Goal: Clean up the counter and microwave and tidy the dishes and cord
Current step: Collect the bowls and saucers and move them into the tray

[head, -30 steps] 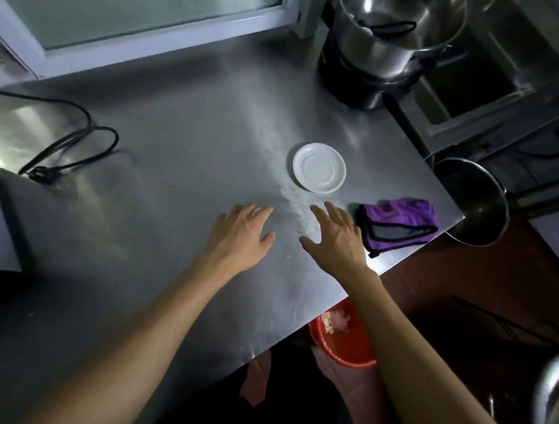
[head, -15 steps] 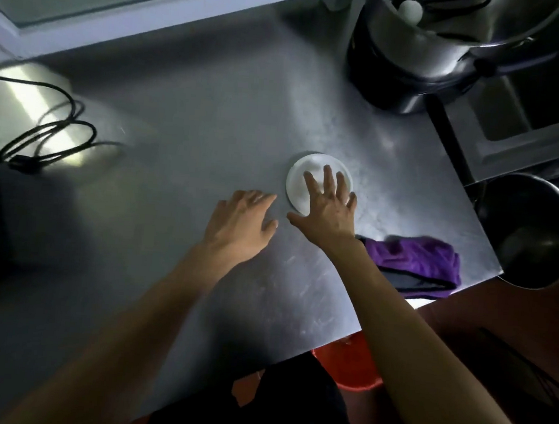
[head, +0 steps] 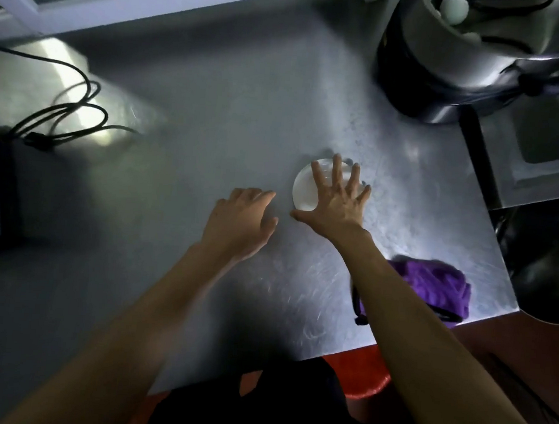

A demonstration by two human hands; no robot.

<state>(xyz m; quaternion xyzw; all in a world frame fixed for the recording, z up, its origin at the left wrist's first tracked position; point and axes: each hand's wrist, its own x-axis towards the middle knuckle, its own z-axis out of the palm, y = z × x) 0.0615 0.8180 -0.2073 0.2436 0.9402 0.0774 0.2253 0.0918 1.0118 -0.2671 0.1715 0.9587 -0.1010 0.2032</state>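
A small plate (head: pixel 303 190) lies on the tabletop (head: pixel 212 113), right of its middle, with the right hand (head: pixel 334 201) spread over it. The left hand (head: pixel 242 222) rests just beside the plate on its left, slightly nearer the person. A folded cloth (head: pixel 432 287) sits at the tabletop's near right corner, behind the right forearm. A coiled power cord (head: pixel 68 115) lies far to the left. A large pot (head: pixel 478 50) stands at the far right corner, beside a sink (head: pixel 544 139). A bucket (head: pixel 362 375) sits below the near edge.
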